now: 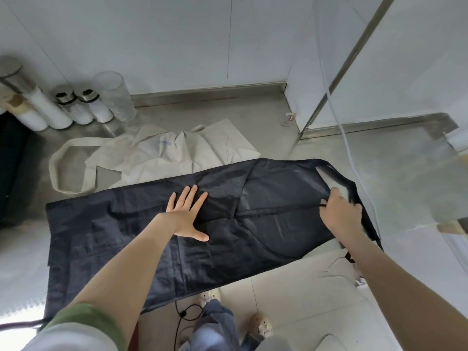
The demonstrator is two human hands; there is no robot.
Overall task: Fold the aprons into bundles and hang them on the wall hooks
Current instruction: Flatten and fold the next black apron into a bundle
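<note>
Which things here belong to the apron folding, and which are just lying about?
Job: dark apron, cream apron, left hand flat on the dark one, right hand at its strap end.
Lying about: white canisters, clear cylinder, metal counter.

Forearms bare on both sides. Left hand (186, 214) and right hand (340, 214): no rings, watch or gloves visible. Short sleeve (76, 330) at lower left of frame: white, with olive-green band at cuff. Blue denim trousers (215, 325) at bottom centre. Light perforated clog-type shoes (262, 325), bottom centre.
</note>
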